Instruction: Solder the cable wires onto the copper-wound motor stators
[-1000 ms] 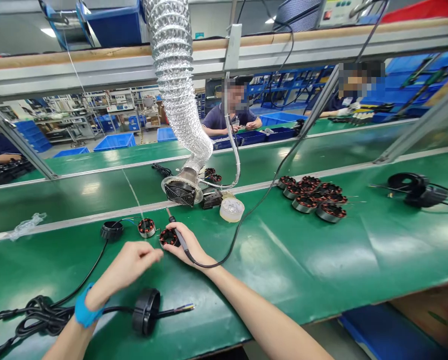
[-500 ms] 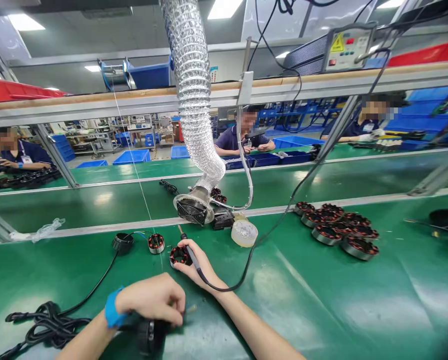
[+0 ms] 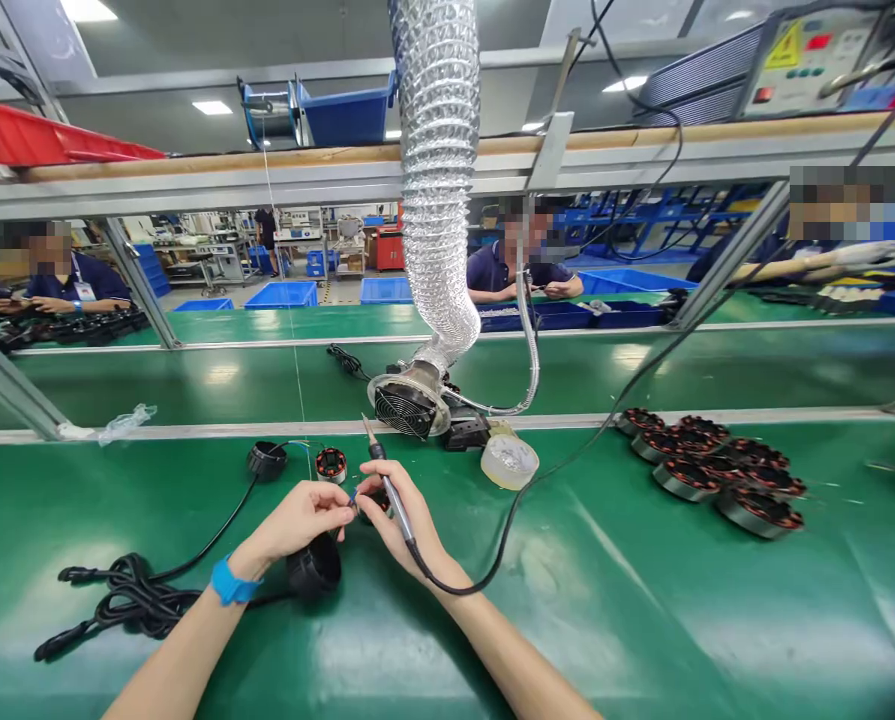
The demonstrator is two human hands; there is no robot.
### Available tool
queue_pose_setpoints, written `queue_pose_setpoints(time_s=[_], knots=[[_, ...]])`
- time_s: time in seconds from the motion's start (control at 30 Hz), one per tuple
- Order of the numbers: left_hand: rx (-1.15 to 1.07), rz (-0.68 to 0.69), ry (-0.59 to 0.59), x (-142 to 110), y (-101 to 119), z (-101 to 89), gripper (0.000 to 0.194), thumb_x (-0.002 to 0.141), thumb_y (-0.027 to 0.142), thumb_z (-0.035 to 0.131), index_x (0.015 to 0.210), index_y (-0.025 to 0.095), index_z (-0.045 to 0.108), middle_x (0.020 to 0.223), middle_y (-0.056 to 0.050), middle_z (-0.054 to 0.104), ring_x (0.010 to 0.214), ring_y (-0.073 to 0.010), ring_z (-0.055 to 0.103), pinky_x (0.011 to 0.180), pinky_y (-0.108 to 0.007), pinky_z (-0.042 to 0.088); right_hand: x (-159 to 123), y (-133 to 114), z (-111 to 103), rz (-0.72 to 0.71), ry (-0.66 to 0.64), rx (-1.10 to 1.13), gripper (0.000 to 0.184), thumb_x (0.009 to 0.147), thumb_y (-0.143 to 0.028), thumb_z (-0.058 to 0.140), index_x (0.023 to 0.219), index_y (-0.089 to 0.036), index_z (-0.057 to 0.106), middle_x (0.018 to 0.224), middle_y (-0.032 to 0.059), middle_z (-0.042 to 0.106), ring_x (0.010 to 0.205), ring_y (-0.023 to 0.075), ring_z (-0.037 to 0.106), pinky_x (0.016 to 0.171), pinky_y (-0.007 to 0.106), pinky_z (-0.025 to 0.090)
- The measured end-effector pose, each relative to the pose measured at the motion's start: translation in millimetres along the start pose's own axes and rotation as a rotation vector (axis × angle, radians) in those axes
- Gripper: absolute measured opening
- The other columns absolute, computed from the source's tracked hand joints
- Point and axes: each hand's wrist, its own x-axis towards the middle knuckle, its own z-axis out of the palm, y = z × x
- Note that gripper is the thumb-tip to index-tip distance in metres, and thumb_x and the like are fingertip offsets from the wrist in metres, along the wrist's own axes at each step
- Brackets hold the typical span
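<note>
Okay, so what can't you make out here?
In the head view:
Copper-wound ring: mostly hidden by the right hand.
Black cap: partly hidden by the left hand.
Blue strand: too small to trace, between both hands.
Red bin: cut off by the left edge.

Overhead shelf (image 3: 267,178): spans the scene from left to right above the worktop (image 3: 642,640). It carries a red bin (image 3: 57,138) at the left, a blue bin (image 3: 346,112) left of centre and a control unit (image 3: 811,65) with a yellow warning label at the right. Flexible silver duct (image 3: 439,180): hangs at centre and ends at a round black fan grille (image 3: 403,410). Clear plastic film (image 3: 128,424): lies at the left, along the metal edge. Far worktop (image 3: 267,324): bears dark blue trays (image 3: 548,316); a person in a dark shirt (image 3: 496,275) is positioned behind them. Red cabinet (image 3: 389,248): stands in the far background, beyond open light-blue bins (image 3: 280,295)
</note>
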Motion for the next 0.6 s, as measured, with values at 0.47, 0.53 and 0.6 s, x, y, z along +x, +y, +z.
queue_pose_setpoints(time_s=[0.47, 0.53, 0.6], knots=[[0.489, 0.151, 0.346, -7.0, 3.0, 27.7, 0.014, 0.087, 0.032, 0.062, 0.086, 0.019, 0.068, 0.079, -0.002, 0.07, 0.069, -0.0156, 0.06, 0.065, -0.025, 0.041, -15.1, 1.6, 14.3, 0.045, 0.229, 0.052, 0.028, 0.082, -0.015, 0.064, 0.107, -0.024, 0.054, 0.098, 0.0022, 0.059, 0.075, 0.0141, 0.067, 0.071, 0.028, 0.056], [0.594, 0.202, 0.354, -10.4, 4.5, 31.8, 0.019, 0.092, 0.031, 0.054, 0.09, 0.021, 0.071, 0.084, -0.004, 0.072, 0.075, -0.0179, 0.064, 0.069, -0.026, 0.043, -16.9, 1.7, 14.7, 0.017, 0.23, 0.035, 0.029, 0.083, -0.014, 0.064, 0.108, -0.025, 0.055, 0.1, 0.0021, 0.057, 0.075, 0.0135, 0.066, 0.071, 0.028, 0.056], [0.636, 0.227, 0.334, -12.1, 6.2, 33.1, 0.024, 0.093, 0.029, 0.05, 0.095, 0.022, 0.072, 0.089, -0.006, 0.073, 0.079, -0.0194, 0.066, 0.071, -0.027, 0.044, -17.5, 1.9, 14.0, -0.012, 0.217, 0.017, 0.029, 0.084, -0.013, 0.063, 0.109, -0.026, 0.056, 0.1, 0.0019, 0.055, 0.073, 0.013, 0.065, 0.07, 0.028, 0.056]])
